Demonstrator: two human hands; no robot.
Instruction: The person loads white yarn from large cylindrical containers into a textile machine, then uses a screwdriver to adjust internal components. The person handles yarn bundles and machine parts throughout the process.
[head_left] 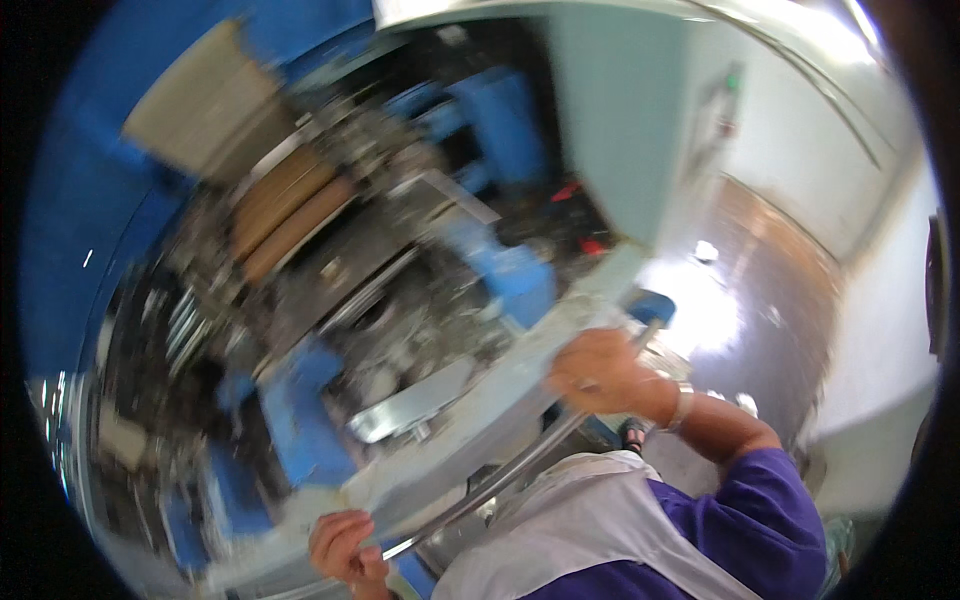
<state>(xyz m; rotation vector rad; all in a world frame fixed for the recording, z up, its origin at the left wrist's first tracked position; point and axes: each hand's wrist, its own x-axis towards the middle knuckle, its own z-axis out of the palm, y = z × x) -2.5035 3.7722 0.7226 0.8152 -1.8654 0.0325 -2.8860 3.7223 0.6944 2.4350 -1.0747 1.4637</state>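
Note:
A long, shiny metal rod (500, 478) runs slantwise in front of my body, from the lower left up toward the right. My right hand (600, 375) is closed around its upper part, and a short end of the rod sticks out past the fist. A band sits on that wrist. At the rod's lower end is my left hand (345, 545), its fingers curled and thumb against the metal. Beyond the rod stands a large machine with a pale front ledge (440, 455). Motion blur hides the finer details.
The machine carries blue blocks (300, 415), brown rollers (290, 215) and a flat metal plate (415, 400). A tan box-like part (205, 100) is at the far left. A pale green panel (620, 120) rises behind. Shiny brown floor (780, 310) lies to the right beside a white wall (800, 130).

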